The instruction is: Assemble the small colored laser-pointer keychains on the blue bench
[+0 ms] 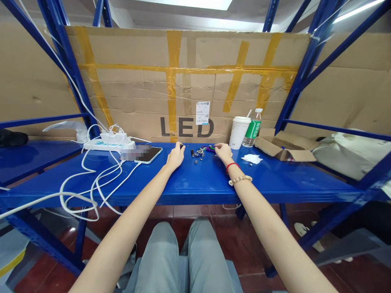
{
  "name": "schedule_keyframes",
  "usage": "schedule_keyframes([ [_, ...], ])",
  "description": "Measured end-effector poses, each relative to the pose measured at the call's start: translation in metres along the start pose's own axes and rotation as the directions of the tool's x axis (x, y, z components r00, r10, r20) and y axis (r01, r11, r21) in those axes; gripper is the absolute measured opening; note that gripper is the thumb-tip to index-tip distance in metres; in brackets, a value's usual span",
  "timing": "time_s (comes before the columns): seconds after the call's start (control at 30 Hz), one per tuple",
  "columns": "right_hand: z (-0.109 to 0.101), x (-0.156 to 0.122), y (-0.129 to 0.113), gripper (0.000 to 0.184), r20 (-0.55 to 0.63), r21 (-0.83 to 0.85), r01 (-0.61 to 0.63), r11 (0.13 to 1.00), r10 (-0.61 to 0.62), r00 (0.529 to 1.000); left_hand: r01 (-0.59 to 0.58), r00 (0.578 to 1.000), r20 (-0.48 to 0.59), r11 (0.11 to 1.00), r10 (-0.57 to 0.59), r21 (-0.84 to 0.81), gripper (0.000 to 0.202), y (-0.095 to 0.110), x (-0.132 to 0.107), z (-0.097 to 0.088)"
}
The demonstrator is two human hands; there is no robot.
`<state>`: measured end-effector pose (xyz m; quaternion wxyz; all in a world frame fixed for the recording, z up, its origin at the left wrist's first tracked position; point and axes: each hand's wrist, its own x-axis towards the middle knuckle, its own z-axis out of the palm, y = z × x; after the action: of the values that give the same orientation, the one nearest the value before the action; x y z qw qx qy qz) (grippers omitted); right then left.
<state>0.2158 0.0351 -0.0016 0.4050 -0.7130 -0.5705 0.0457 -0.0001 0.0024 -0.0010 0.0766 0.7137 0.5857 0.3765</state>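
My left hand (176, 156) rests at the blue tabletop with its fingers closed. A small dark thing (182, 146) shows at its fingertips, too small to name. Between my hands lies a loose pile of small shiny metal parts (200, 153), with a short black cylinder (192, 153) at its left side. Slim purple and green pieces (209, 149) lie at the pile's right. My right hand (224, 152) is beside them, its fingers pinched together; what they hold, if anything, is hidden. A red cord and a beaded bracelet circle my right wrist.
Left are a phone (152, 155), a power strip (105, 142) and looping white cables (91, 175). Right stand a paper cup (239, 132) and a bottle (253, 128), with a crumpled tissue (252, 159) and an open carton (284, 147). Cardboard (137, 97) closes the back.
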Motion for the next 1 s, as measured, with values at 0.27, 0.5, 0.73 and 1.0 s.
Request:
schedule_keyframes([
  [0.27, -0.028, -0.014, -0.012, 0.040, -0.035, -0.248, -0.051, 0.967, 0.044, 0.998, -0.033, 0.999, 0.019, 0.998, 0.032, 0.050, 0.033, 0.001, -0.001, -0.001],
  [0.5, -0.120, -0.033, 0.115, 0.066, -0.313, -0.431, -0.614, 0.662, 0.529, 0.789, -0.062, 0.998, 0.031, 0.995, 0.060, 0.077, 0.034, 0.007, 0.000, -0.001],
  [0.73, -0.129, -0.034, 0.144, 0.064, -0.154, -0.559, -0.479, 0.677, 0.483, 0.862, -0.058, 0.998, 0.046, 0.992, 0.053, 0.112, 0.033, 0.007, -0.003, -0.002],
  [1.0, -0.133, -0.047, 0.141, 0.045, 0.214, -0.448, 0.210, 0.869, -0.124, 0.969, -0.064, 0.996, 0.072, 0.990, 0.055, 0.126, 0.032, 0.009, -0.003, -0.002],
])
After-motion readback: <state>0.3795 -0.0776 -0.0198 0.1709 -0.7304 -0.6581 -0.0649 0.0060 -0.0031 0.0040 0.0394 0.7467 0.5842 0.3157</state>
